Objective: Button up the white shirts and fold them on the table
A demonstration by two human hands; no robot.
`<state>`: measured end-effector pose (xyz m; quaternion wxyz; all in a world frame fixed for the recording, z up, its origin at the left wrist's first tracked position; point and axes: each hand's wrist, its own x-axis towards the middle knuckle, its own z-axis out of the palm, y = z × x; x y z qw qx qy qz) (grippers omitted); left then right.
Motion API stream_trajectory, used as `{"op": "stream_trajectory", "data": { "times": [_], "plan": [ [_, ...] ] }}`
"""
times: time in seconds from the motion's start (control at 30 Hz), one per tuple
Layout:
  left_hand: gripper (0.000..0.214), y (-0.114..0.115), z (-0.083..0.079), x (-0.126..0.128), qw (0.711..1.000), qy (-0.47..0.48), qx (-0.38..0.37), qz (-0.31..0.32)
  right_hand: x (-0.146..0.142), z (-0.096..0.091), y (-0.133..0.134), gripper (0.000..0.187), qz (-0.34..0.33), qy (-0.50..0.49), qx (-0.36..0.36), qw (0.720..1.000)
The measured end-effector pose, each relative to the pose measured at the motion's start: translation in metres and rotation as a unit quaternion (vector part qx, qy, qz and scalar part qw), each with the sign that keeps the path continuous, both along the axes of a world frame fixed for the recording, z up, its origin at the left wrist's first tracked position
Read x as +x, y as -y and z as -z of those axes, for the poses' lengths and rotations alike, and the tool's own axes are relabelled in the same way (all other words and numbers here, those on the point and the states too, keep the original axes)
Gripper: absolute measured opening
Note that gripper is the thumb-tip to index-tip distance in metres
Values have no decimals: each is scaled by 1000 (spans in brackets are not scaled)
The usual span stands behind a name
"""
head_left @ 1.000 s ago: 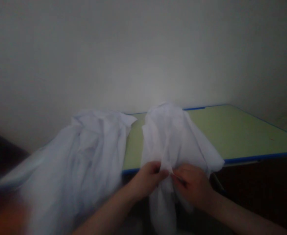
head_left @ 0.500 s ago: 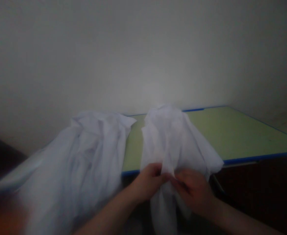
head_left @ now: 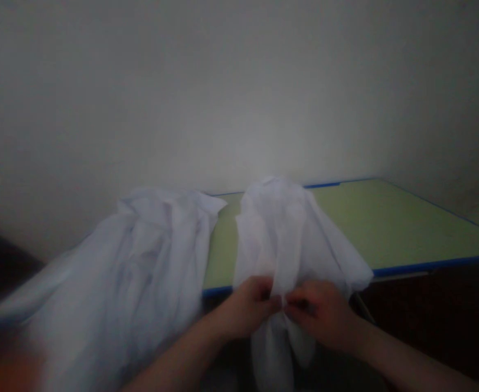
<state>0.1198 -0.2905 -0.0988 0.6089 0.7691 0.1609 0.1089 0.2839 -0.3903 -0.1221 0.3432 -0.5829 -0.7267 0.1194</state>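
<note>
A thin, matte white cloth (head_left: 264, 234) lies over the front edge of the table (head_left: 406, 223), its upper part bunched in soft vertical folds on the tabletop and its lower ends hanging in rounded, tapering flaps below that edge. Just below the table's front edge, the left hand (head_left: 249, 307) and the right hand (head_left: 325, 316) meet at a narrow strip of it, the fingers of each pinched on the fabric, fingertips nearly touching. A larger, crumpled white heap (head_left: 149, 261) drapes over the table's left part and down its front. The table is smooth, pale green, with a blue rim; its surface shows as a slim strip between the two whites and broadens toward its right end. A plain grey wall (head_left: 239, 92) rises behind the table.
</note>
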Motion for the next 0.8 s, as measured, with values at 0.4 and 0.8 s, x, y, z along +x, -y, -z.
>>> {"op": "stream_trajectory", "data": {
  "times": [0.4, 0.8],
  "plan": [
    [24, 2, 23, -1, 998, -15, -11, -60, -16, 7, 3, 16, 96, -111, -79, 986],
    [22, 9, 22, -2, 991, -55, 96, -74, -11, 18, 2, 18, 73, -268, -167, 946]
  ]
}}
